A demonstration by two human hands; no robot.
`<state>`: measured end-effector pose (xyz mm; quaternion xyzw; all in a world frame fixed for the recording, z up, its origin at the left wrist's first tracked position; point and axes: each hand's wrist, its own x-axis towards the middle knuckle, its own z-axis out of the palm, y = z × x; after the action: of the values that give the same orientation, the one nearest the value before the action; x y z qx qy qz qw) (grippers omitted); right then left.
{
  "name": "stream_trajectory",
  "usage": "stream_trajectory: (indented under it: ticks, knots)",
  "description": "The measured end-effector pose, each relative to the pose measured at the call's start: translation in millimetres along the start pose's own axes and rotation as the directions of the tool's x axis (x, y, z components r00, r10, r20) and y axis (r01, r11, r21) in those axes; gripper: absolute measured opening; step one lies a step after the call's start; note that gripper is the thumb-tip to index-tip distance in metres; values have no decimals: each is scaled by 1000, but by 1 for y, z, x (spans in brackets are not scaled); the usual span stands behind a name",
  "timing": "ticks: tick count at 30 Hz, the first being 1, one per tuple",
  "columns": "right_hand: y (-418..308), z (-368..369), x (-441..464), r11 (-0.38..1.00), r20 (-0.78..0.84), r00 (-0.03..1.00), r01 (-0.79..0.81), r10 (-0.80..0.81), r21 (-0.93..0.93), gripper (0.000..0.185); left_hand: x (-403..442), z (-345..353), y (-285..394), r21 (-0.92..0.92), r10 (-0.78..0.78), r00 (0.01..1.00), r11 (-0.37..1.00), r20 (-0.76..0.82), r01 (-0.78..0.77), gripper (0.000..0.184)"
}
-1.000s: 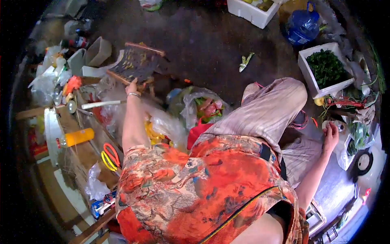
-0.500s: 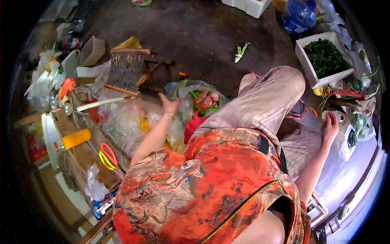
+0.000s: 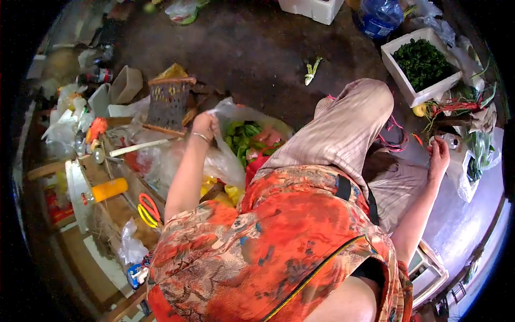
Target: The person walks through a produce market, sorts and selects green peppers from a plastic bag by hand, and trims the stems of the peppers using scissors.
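My left hand (image 3: 205, 126), a bracelet at its wrist, is closed on the rim of a clear plastic bag (image 3: 228, 109). The bag stands spread beside my knee, with green leafy vegetables (image 3: 242, 138) and something reddish inside. Over on the right, my right hand (image 3: 440, 156) is raised with bent fingers pressed together. A pale bit shows at its fingertips, too small to name. Just beyond those fingers lies a clear container (image 3: 450, 140), close to a plastic bag of greens (image 3: 479, 161).
A white foam box (image 3: 412, 95) of dark leafy greens stands at the upper right. Scissors (image 3: 148, 209) and an orange bottle (image 3: 110, 189) lie on the wooden boards at left. A slatted wooden piece (image 3: 167, 107) leans beyond the bag; a white-green stalk (image 3: 311, 71) lies on the floor.
My left hand, spread out before, has moved left and closed on the bag's rim, pulling it up and open so more greens show. My right hand stays near the clear container.
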<state>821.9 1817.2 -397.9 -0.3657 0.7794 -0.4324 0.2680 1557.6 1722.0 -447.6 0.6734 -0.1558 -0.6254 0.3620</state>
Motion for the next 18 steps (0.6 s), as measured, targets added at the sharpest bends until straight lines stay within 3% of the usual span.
stream_trajectory:
  ticks: [2,4,5,7,8,9,12,15,18]
  knots:
    - [8,0,5,999,7,999,48,-48,0,23,-25,19,27,-62,18,999,998,-33,-20,11]
    - [5,1,4,996,2,996,94,-94,2,23,-22,4,24,296,227,973,927,45,-230,9]
    - [-3,2,0,997,15,997,74,-74,7,22,-22,-3,26,305,234,971,922,53,-239,9]
    - [-21,7,-10,999,33,999,36,-37,27,21,-36,-9,33,-105,22,998,994,51,-16,9]
    - [-20,6,-9,999,35,999,35,-36,28,21,-37,-17,39,-104,22,999,994,49,-16,9]
    - [-18,5,-8,998,47,998,33,-35,46,20,-34,-29,48,48,193,977,979,90,-198,9]
    - [-11,5,-6,996,59,997,43,-48,76,21,-104,49,93,-246,156,983,953,-101,-177,11]
    - [-7,3,-6,996,47,996,67,-70,60,22,-129,78,113,-268,258,965,928,-42,-260,12]
    - [-4,-1,-7,995,27,995,100,-100,-11,23,-140,101,136,-210,353,928,922,116,-324,11]
